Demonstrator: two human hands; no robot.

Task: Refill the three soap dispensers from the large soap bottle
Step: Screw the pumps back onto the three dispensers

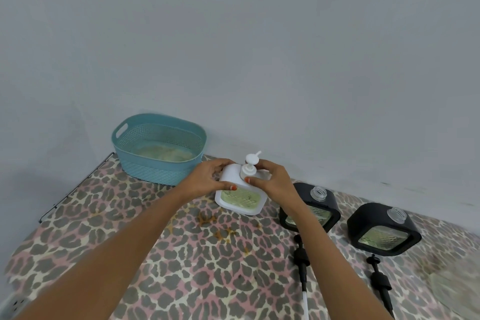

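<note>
A white soap dispenser (pixel 239 197) with green soap behind its window stands on the table by the back wall. My left hand (pixel 210 178) grips its upper left side. My right hand (pixel 270 178) pinches the collar of its white pump (pixel 250 165), which sits in the neck. Two black dispensers, one at the middle right (pixel 311 209) and one at the far right (pixel 384 228), stand with open necks and no pumps. Their black pumps lie in front of them, one (pixel 301 265) partly behind my right forearm and the other (pixel 380 283) further right. The large soap bottle is not in view.
A teal plastic basket (pixel 159 150) stands at the back left against the wall. The table (pixel 130 254) wears a leopard-print cloth with some brownish stains near its middle. A grey wall runs close behind everything. The table's left edge drops off beside the basket.
</note>
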